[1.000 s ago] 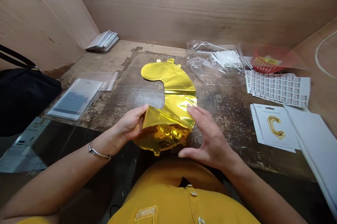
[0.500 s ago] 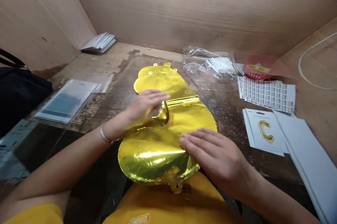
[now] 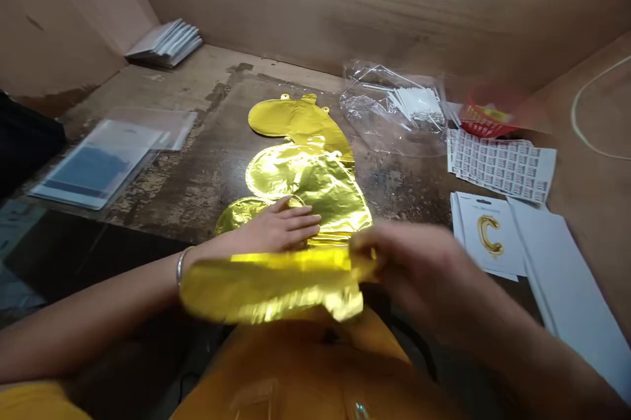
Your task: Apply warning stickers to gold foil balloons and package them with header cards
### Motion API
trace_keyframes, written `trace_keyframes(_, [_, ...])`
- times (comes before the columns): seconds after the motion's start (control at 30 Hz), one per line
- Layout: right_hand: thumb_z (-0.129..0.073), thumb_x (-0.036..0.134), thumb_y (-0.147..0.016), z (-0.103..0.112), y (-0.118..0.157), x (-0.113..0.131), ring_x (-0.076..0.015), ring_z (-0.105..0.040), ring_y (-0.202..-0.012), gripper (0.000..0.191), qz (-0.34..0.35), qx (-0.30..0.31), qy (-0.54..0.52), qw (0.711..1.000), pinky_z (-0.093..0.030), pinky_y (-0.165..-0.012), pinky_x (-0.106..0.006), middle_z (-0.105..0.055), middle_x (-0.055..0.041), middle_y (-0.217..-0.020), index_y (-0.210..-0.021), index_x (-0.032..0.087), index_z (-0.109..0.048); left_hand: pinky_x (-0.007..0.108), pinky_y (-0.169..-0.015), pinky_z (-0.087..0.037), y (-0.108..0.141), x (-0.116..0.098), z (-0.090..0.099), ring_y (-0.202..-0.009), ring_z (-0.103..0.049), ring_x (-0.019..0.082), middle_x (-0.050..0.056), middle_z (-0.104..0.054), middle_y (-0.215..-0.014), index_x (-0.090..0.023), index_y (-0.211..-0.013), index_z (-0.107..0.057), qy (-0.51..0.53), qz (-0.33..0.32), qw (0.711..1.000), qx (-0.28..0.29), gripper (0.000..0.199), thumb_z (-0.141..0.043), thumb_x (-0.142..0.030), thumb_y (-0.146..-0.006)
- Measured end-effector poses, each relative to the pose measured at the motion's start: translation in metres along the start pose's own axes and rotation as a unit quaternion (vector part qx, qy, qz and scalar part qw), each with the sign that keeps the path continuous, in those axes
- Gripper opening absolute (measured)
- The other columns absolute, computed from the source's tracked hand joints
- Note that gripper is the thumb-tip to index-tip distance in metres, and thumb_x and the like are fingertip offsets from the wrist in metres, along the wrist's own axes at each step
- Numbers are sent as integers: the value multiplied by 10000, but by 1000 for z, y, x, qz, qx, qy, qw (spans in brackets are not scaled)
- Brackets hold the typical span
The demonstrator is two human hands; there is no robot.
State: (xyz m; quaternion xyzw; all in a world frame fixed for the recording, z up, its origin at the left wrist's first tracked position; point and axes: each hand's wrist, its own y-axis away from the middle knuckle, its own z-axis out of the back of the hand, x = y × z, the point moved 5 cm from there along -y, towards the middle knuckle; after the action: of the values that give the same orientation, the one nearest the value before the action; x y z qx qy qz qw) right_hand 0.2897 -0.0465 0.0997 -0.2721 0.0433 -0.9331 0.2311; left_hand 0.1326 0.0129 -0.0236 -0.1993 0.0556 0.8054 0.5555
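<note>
Shiny gold foil balloons (image 3: 325,186) lie flat and overlapping on the worn table in front of me, with rounded lobes and small tabs at the far end. My left hand (image 3: 283,226) rests with outstretched fingers on the foil near the middle. At the near side my right hand (image 3: 419,262), blurred by motion, pinches the right edge of a gold foil balloon's near part (image 3: 266,285). That part is lifted and folded over, close to my body. Whether it joins the foil under my left hand cannot be made out.
At right are a card with a gold C (image 3: 490,236), white boards (image 3: 572,282), sticker sheets (image 3: 503,163) and a red basket (image 3: 488,119). White sticks (image 3: 419,104) lie on clear plastic at the back. Clear bags (image 3: 93,160) and a white stack (image 3: 167,42) are at left.
The near part of the foil has been lifted and folded by my right hand, which has closed on its edge. My left hand has come down flat onto the foil. The view has shifted slightly.
</note>
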Motion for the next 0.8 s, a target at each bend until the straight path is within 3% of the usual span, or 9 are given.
trace_keyframes(0.07, [-520, 171, -828, -9, -41, -39, -118, -591, -575, 157, -66, -27, -56, 996, -444, -536, -214, -656, 12, -660, -788, 180, -671, 304, -846, -560, 6, -4, -2, -1041, -667, 198, 99, -734, -958, -109, -929, -734, 1, 15, 1000, 5, 446, -307, -236, -923])
trace_keyframes(0.1, [-554, 175, -799, -17, -62, -60, -123, -587, -592, 129, -94, -36, -68, 993, -437, -554, -221, -649, 5, -665, -770, 160, -679, 306, -867, -554, 9, -6, -3, -1012, -675, 196, 99, -736, -934, -126, -911, -734, -1, 20, 1000, 4, 448, -300, -235, -930])
trace_keyframes(0.2, [-618, 187, -758, -52, -111, -118, -100, -515, -563, 96, -180, 2, -77, 981, -391, -565, -224, -588, 17, -614, -712, 122, -671, 447, -1098, -387, 13, -9, -7, -1195, -595, 237, 108, -704, -1166, -161, -1127, -681, -17, 12, 1000, -9, 338, -398, -224, -954])
trace_keyframes(0.3, [-654, 207, -742, -72, -127, -148, -96, -452, -552, 152, -205, 17, 7, 979, -341, -566, -234, -498, 36, -536, -616, 129, -622, 501, -1178, -224, 18, -8, -11, -1335, -473, 257, 118, -613, -1331, -153, -1240, -600, -23, -6, 999, -27, 328, -437, -212, -961])
trace_keyframes(0.5, [-610, 243, -774, -73, -120, -147, -174, -575, -681, 103, -184, 10, 64, 981, -368, -614, -266, -684, -47, -742, -747, 165, -670, 444, -1183, -217, 20, -6, -11, -1320, -492, 234, 101, -640, -1296, -146, -1191, -613, -23, -22, 998, -57, 287, -474, -213, -949])
trace_keyframes(0.8, [-595, 293, -793, -77, -123, -143, -220, -623, -705, 157, -188, 30, 125, 974, -387, -624, -295, -713, -82, -753, -758, 179, -698, 434, -1160, -253, 19, -6, -9, -1302, -502, 229, 84, -652, -1276, -138, -1137, -620, -39, -24, 997, -61, 274, -415, -228, -978])
